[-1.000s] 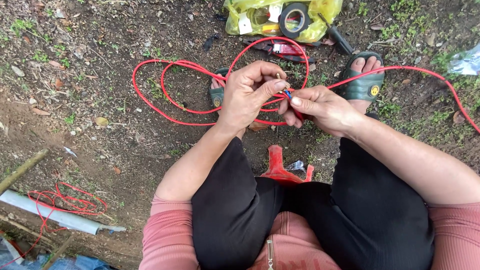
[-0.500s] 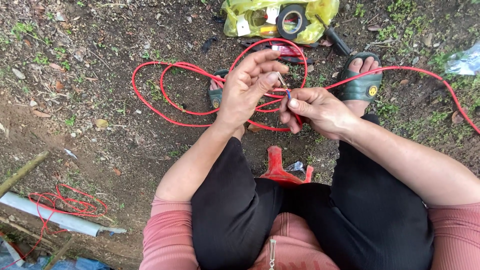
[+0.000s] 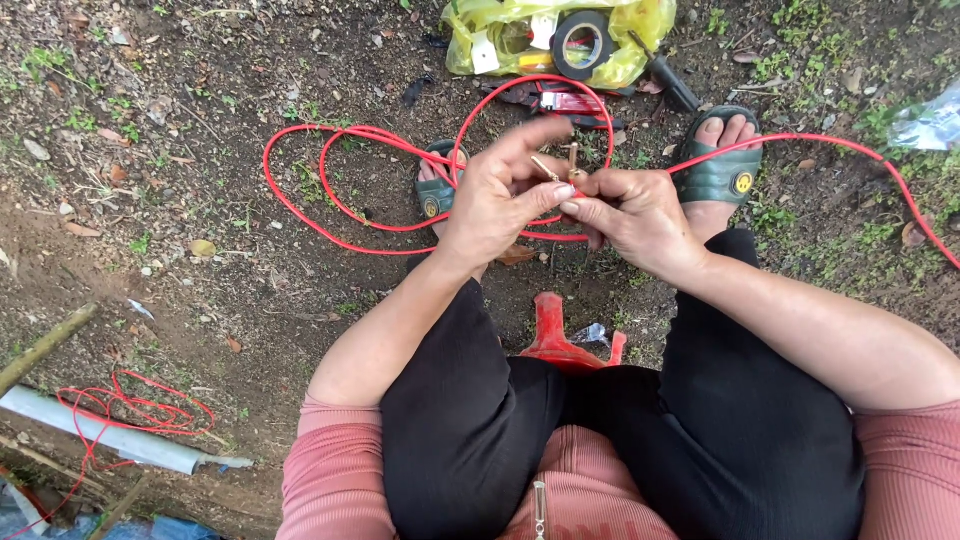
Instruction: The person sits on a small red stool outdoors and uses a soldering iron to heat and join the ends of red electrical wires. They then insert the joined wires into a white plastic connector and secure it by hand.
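There is only one view, from the camera on my head, tilted steeply down and a little forward over my lap. It sits close: my knees fill the bottom edge, and both forearms run up to my left hand point(image 3: 497, 205) and right hand point(image 3: 635, 215) at mid-frame. Beyond them, the view reaches the dirt ground point(image 3: 200, 250) and my sandals point(image 3: 722, 172).

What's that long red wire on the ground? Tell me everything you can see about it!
The red wire is thin, bendy and smooth, like plastic-coated cable. It lies on the dirt in loose loops in front of the person's feet, and one stretch runs off to the right edge. One end comes up between the left hand and right hand, where bare copper-coloured strands stick out. Both hands pinch that end.
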